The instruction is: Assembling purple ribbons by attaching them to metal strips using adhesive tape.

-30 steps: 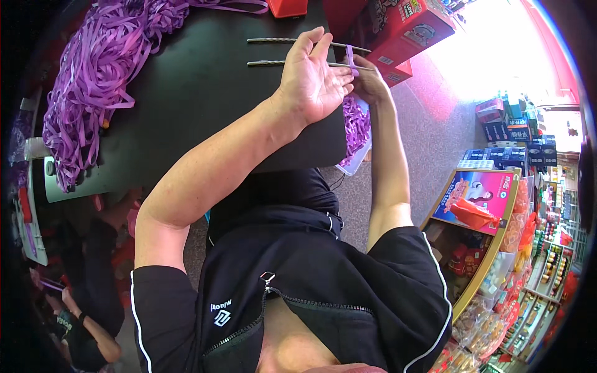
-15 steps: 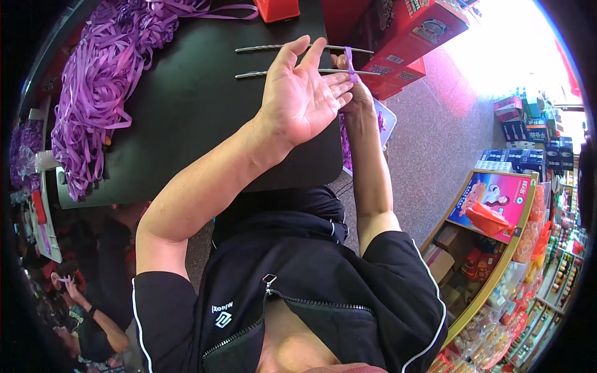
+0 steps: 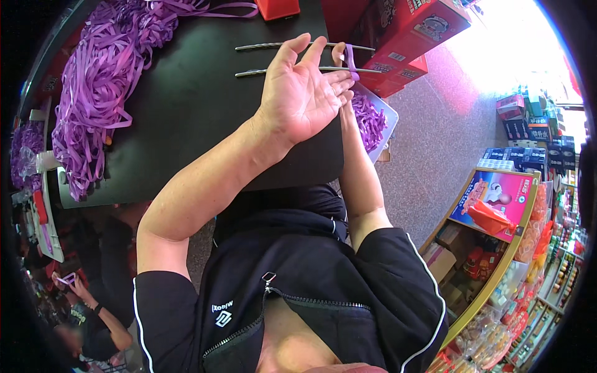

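Two thin metal rods point(image 3: 252, 73) jut out side by side above the black table. A purple ribbon point(image 3: 352, 62) loops around them near their right ends. My left hand point(image 3: 301, 93) lies over the rods, palm up, with thumb and index finger spread; its other fingertips reach right, toward the ribbon's lower end. Most of my right hand point(image 3: 339, 52) is hidden behind the left one. One of its fingers shows at the ribbon beside the upper rod, and it seems to grip the ribbon.
A large tangled heap of purple ribbon point(image 3: 99, 87) covers the table's left side. Red boxes point(image 3: 398, 59) stand beyond the right edge; below them is a pale tub point(image 3: 390, 127) holding purple ribbon pieces. A display cabinet point(image 3: 491, 217) stands right. Another person point(image 3: 102, 323) works at lower left.
My right hand and forearm have shifted left, behind my left hand, uncovering more of the tub. The ribbon loop stays around the rods; my left hand has barely moved.
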Motion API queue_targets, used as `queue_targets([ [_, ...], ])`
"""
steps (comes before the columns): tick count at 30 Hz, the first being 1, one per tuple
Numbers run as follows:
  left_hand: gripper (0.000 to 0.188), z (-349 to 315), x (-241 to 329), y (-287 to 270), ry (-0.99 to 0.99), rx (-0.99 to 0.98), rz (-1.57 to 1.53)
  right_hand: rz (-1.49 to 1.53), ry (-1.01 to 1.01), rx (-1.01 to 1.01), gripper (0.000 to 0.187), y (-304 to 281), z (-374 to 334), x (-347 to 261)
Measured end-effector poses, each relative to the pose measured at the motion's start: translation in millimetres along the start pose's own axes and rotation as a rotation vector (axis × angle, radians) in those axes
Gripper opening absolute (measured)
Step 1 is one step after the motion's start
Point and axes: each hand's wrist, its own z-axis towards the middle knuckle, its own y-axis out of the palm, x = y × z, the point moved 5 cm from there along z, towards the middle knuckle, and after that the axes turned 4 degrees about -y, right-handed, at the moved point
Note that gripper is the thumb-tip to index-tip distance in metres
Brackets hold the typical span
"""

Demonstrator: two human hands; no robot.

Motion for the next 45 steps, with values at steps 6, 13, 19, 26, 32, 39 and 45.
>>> queue_targets([
  [6,0.088,0.5,-2.7,3.5,-0.011,0.032,-0.038,-0.620,0.277,0.102,0.027,26.8,-43.2,-85.6],
  [13,0.089,0.5,-2.9,2.8,-0.007,0.025,-0.046,-2.139,-0.733,-0.176,0.020,189.2,-94.8,-108.3],
  [19,0.085,4.3,-1.9,-3.6,-0.003,-0.033,-0.020,-2.779,-0.802,-0.506,0.026,219.1,-100.2,-53.9],
  [26,0.075,2.3,-2.8,-2.0,0.018,-0.009,-0.083,-2.960,-0.696,-0.428,0.025,209.2,-97.1,-45.4],
  [32,0.078,6.1,-5.2,-5.4,0.002,-0.039,-0.048,-2.889,-0.902,-0.431,0.015,209.6,-102.4,-48.5],
  [39,0.084,1.0,-2.0,1.6,-0.011,-0.023,-0.042,-2.859,-0.802,-0.365,0.013,212.6,-99.1,-60.7],
  [45,0.088,1.2,-3.5,2.8,-0.024,0.038,-0.046,-2.864,-0.768,-0.186,0.014,209.4,-94.1,-85.9],
])
